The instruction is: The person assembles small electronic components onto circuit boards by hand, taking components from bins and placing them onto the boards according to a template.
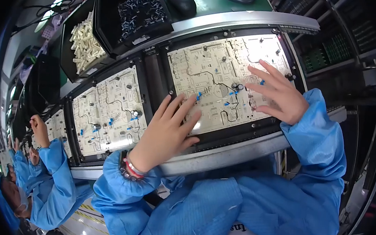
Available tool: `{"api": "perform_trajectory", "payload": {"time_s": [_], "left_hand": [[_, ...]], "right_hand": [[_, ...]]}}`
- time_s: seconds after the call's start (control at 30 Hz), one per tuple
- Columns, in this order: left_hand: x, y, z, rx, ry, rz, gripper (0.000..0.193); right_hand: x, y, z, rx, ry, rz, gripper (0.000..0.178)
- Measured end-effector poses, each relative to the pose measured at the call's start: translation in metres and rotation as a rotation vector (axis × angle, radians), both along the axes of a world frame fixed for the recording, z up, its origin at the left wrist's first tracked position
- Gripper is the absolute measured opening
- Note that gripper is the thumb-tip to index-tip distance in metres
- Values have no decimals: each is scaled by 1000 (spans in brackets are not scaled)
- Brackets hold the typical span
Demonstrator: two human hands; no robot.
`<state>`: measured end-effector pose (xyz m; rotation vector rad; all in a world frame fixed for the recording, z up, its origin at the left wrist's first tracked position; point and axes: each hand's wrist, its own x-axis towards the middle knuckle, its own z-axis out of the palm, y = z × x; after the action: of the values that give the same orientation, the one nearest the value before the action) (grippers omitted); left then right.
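Resting flat and open on a cream circuit board (226, 83), left hand (167, 131) and right hand (276, 94), parts bins (116, 23) sitting beyond the fingertips.

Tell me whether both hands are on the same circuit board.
Yes, the left hand rests on the near edge of the circuit board and the right hand lies on its right part.

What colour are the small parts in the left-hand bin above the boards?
Cream parts, clearest in the head view.

The left hand (169, 127) lies flat, fingers spread, on the near edge of a cream printed circuit board (220, 78) in a black carrier frame; the right hand (276, 93) hovers open over its right part. A second cream board (107, 109) sits left, and far left a bin of pale plastic parts (84, 43).
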<state>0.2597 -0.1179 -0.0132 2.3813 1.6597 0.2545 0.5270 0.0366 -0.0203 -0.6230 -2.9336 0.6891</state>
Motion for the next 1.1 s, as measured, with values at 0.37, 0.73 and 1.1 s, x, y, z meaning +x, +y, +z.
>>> {"api": "perform_trajectory", "payload": {"time_s": [0.37, 0.73, 1.1], "left_hand": [[-5, -21, -15, -25, -173, -78, 35], [24, -11, -24, 85, -148, 90, 32], [9, 41, 37, 80, -59, 75, 52]], "right_hand": [[7, -15, -11, 25, 86, 244, 31], [39, 34, 11, -35, 271, 211, 34], [107, 43, -4, -181, -68, 79, 54]]}}
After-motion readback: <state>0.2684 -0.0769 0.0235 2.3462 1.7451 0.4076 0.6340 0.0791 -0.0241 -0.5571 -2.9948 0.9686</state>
